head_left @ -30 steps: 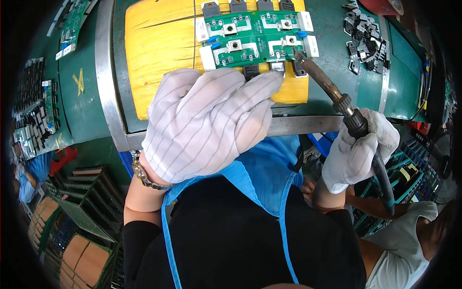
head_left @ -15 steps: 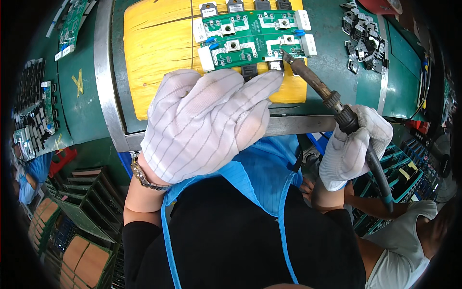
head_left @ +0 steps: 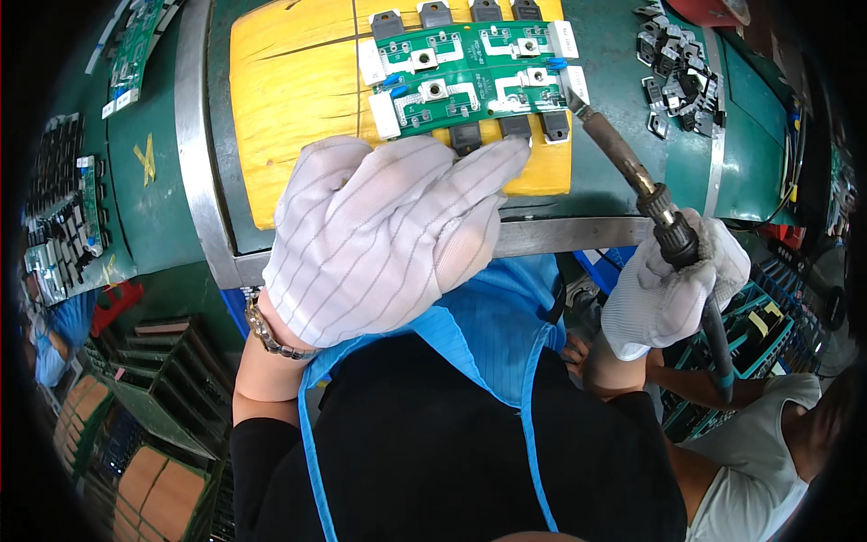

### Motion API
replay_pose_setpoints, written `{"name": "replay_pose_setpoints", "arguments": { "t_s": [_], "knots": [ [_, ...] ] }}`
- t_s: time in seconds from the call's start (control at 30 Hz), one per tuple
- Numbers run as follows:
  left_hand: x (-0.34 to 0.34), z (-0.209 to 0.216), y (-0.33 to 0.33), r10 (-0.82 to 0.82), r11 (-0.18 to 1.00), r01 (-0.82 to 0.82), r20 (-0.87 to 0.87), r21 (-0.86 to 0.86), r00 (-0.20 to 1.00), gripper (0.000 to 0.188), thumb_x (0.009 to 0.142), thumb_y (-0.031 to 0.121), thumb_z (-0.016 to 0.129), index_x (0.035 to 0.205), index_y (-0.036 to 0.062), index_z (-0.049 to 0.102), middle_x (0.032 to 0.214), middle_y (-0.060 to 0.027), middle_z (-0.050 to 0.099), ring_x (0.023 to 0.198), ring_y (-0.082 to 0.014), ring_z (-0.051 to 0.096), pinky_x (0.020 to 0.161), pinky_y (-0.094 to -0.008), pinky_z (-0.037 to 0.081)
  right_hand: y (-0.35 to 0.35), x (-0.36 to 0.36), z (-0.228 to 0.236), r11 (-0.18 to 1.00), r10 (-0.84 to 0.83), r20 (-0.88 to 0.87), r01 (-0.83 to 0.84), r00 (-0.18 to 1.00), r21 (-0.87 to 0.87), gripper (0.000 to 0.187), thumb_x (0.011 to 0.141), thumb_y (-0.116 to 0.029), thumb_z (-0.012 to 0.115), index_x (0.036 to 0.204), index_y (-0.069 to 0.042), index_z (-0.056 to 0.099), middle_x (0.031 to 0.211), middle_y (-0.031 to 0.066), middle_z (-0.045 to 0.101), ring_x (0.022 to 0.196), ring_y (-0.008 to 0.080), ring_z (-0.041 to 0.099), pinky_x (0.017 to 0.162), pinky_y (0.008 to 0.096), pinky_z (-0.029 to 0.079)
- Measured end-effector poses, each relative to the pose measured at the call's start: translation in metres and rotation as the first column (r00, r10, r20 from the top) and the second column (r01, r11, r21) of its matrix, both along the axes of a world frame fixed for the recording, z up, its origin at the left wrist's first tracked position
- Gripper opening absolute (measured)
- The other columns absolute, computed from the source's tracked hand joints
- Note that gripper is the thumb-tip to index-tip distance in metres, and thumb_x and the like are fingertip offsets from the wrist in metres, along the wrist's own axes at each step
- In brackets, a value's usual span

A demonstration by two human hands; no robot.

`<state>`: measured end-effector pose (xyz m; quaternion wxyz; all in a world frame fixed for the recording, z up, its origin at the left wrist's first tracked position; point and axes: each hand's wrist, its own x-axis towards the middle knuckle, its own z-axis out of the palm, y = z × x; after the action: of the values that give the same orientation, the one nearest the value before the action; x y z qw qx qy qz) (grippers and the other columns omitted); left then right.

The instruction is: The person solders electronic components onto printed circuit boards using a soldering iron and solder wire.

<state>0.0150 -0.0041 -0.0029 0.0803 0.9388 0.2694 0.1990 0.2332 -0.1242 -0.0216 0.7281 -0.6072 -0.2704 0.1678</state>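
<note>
Soldering step: right hand (head_left: 673,285) grips the iron (head_left: 623,158), tip at the board (head_left: 470,77)'s right edge. Left hand (head_left: 384,235), open, steadies the board's near edge. Next, hold the tip steady on the joint.

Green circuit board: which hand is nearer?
Left. The left hand has fingertips at the green circuit board's near edge; the right hand is back past the bench rail, holding the soldering iron.

place: likely electronics assembly workshop | signs: green workbench (head_left: 632,135), circuit board (head_left: 470,77), soldering iron (head_left: 623,163)
</note>
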Motion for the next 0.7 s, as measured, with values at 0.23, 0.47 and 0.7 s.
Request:
{"name": "replay_pose_setpoints", "arguments": {
  "t_s": [0.23,0.47,0.7],
  "knots": [
    [-0.012,0.002,0.004,-0.063,0.996,0.078,0.271,-0.045,0.961,0.028,0.075,0.013,0.077,0.101,0.0171,0.067,0.107,-0.0026,0.073,0.076,-0.0165,0.064,0.067,-0.0311,0.046,0.001,0.011,0.018,0.974,0.032,0.273,0.031,0.962,-0.223,0.062,0.082,-0.053,0.070,0.080,0.009,0.065,0.073,0.0133,0.064,0.066,0.0180,0.059,0.067,0.0284,0.050],
    [-0.018,0.001,0.004,0.277,0.937,-0.320,0.258,0.142,0.926,0.029,0.075,0.004,0.081,0.102,0.0134,0.075,0.090,-0.0011,0.066,0.084,-0.0196,0.062,0.075,-0.0325,0.051,0.005,0.006,0.015,0.906,0.112,0.469,0.104,0.876,-0.411,0.030,0.082,-0.028,0.070,0.079,0.001,0.067,0.076,0.0093,0.066,0.065,0.0179,0.058,0.065,0.0300,0.044],
    [-0.012,0.003,0.007,0.283,0.937,-0.319,0.230,0.141,0.931,0.027,0.074,0.006,0.082,0.100,0.0128,0.076,0.090,-0.0010,0.067,0.084,-0.0189,0.063,0.076,-0.0314,0.051,0.008,-0.001,0.007,0.942,0.196,0.399,-0.058,0.896,-0.331,0.022,0.083,-0.025,0.071,0.087,-0.004,0.067,0.091,0.0084,0.069,0.079,0.0183,0.062,0.078,0.0304,0.043]
  ]
}}
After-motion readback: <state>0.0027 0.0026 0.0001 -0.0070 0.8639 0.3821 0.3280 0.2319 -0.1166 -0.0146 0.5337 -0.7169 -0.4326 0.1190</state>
